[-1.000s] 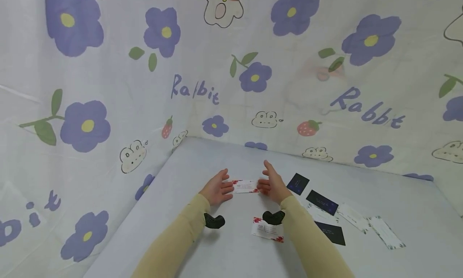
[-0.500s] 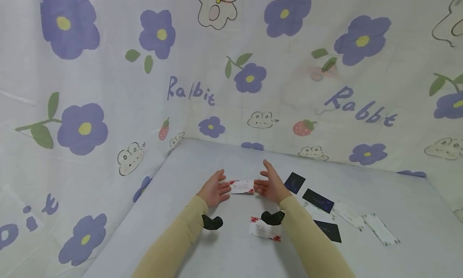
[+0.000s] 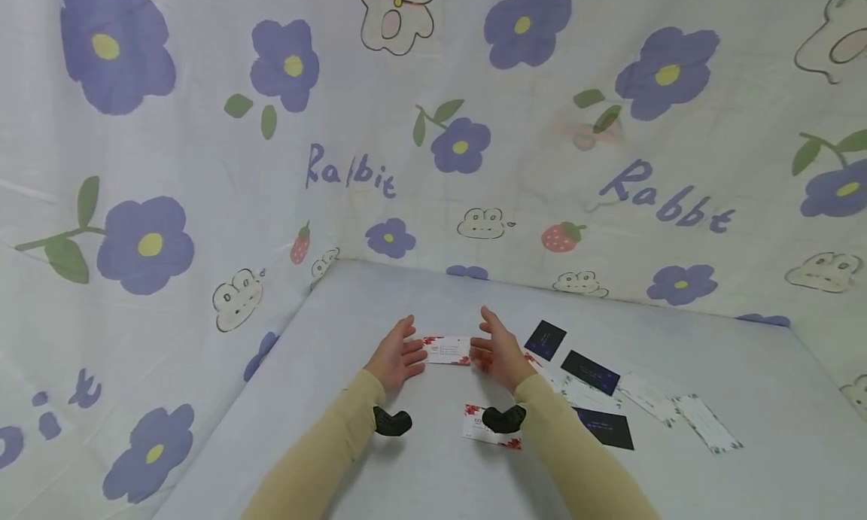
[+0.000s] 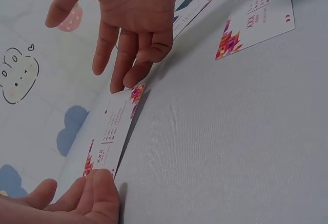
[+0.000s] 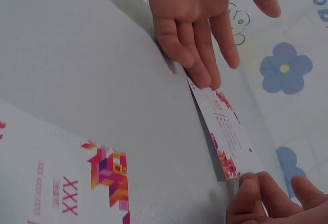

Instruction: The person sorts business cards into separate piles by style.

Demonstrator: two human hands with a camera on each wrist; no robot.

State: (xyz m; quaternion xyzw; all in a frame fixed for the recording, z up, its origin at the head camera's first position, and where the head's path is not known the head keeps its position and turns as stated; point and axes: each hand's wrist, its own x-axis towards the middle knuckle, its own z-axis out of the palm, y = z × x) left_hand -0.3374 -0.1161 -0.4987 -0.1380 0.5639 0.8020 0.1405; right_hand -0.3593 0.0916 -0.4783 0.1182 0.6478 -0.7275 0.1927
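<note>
A white business card (image 3: 447,350) with red and purple corner patterns lies between my two hands on the pale tabletop. My left hand (image 3: 396,357) is at its left end, fingers extended and fingertips right at the short edge, thumb raised. My right hand (image 3: 503,354) faces it from the other end, its fingertips close against that edge with the thumb up. In the left wrist view the card (image 4: 114,129) casts a thin shadow along its near side. The right wrist view shows the same card (image 5: 223,126) bridging the fingertips of both hands.
A second red-patterned card (image 3: 474,425) lies nearer me, partly behind the right wrist camera (image 3: 504,420). To the right are several scattered cards, including a dark card (image 3: 591,372) and a white green-edged card (image 3: 707,422). A flower-printed curtain (image 3: 420,204) borders the table.
The head view has shifted slightly, moving the scene left. Both hands stay at the card's ends. Part of a red-patterned card now shows beside the right wrist.
</note>
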